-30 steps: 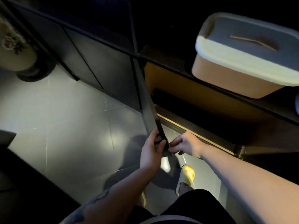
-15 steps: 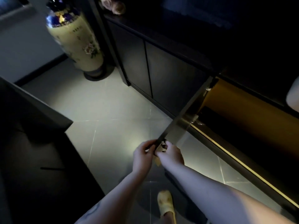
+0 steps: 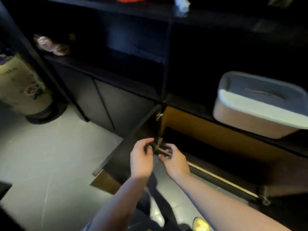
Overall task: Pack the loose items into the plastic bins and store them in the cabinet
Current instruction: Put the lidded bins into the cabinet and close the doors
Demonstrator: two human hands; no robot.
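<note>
A beige plastic bin (image 3: 250,124) with a grey lid stands on the dark ledge above the open cabinet compartment (image 3: 216,135), whose inner wall is orange-brown. The cabinet door (image 3: 123,157) is swung wide open to the left. My left hand (image 3: 141,159) and my right hand (image 3: 175,161) hover close together in front of the door's lower hinge (image 3: 159,143). Their fingers are loosely curled and I see nothing held in them. The inside of the compartment is dark.
A tall floral vase (image 3: 21,87) stands on the grey tile floor at the left. Closed dark cabinet doors (image 3: 100,97) lie left of the open one. A pinkish object (image 3: 51,45) lies on a shelf. My yellow slipper (image 3: 200,225) shows at the bottom.
The door has swung further open to the left and both hands have let go of its edge. The view has swung back to the right, bringing the bin into sight again.
</note>
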